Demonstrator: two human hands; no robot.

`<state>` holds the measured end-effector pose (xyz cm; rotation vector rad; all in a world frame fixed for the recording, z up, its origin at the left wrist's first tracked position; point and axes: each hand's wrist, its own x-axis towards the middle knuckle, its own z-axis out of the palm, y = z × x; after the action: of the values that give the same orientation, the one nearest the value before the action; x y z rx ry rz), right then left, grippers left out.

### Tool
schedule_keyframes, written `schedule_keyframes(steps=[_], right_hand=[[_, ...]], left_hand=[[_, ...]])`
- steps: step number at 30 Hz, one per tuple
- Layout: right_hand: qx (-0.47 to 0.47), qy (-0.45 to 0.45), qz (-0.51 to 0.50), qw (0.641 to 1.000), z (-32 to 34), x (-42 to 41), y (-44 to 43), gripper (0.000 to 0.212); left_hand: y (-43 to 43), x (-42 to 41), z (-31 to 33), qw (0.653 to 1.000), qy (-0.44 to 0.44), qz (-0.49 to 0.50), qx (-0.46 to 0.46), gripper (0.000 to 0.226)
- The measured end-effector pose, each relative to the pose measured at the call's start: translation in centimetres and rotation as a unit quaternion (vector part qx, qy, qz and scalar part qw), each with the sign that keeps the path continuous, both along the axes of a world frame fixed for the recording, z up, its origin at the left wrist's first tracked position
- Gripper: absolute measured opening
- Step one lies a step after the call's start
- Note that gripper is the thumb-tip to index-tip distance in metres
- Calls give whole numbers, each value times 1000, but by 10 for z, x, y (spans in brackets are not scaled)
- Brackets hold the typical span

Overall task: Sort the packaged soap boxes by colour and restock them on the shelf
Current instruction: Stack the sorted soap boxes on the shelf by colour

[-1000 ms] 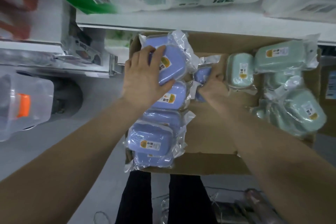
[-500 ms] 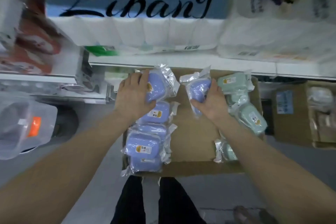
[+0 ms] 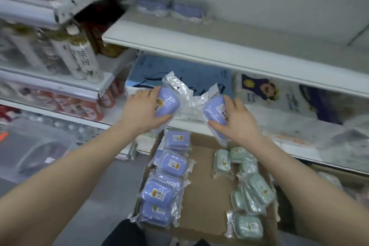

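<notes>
1. While a second ago it was down among the packs in the carton, the left hand [image 3: 143,112] is now gripping a purple soap box [image 3: 167,104] lifted clear of it, with fingers curling over the top and the thumb beneath.
2. Just to its right, the right hand [image 3: 237,124] is clasping a second purple soap box [image 3: 214,113], likewise raised. The two crinkled wrappers are touching between the hands, in front of the lower shelving.
3. Below them, the cardboard carton [image 3: 201,195] is holding what remains: a column of purple packs [image 3: 173,164] along its left side and green packs [image 3: 257,187] along its right, with bare cardboard between. The colour sorting is looking finished there.
4. Higher up, the view is now taking in the white shelf [image 3: 229,36], where shelved purple boxes [image 3: 171,9] are already sitting at the back left. I am judging that both lifted boxes are heading up to join them, with the green ones waiting their turn.
</notes>
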<state>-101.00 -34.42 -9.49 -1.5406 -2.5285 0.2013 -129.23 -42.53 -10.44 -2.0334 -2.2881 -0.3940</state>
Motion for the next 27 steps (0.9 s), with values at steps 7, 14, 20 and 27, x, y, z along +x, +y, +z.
schedule_keyframes(steps=[7,14,20,27], right_hand=[[116,14,59,991,108,-38,34,87],[102,17,-74,992,147,-94,97,73],[10,-4,-139,990,135,-115,133,61],[-28,-23,-186,982,137,-133,149,47]], left_hand=[[28,-45,76,994,-17,24,109,92],[102,-89,138,997,45,-2,64,73],[150,-107,156,984,111,-106,-90,92],[179,-111,155,943,204,-256,-61,69]])
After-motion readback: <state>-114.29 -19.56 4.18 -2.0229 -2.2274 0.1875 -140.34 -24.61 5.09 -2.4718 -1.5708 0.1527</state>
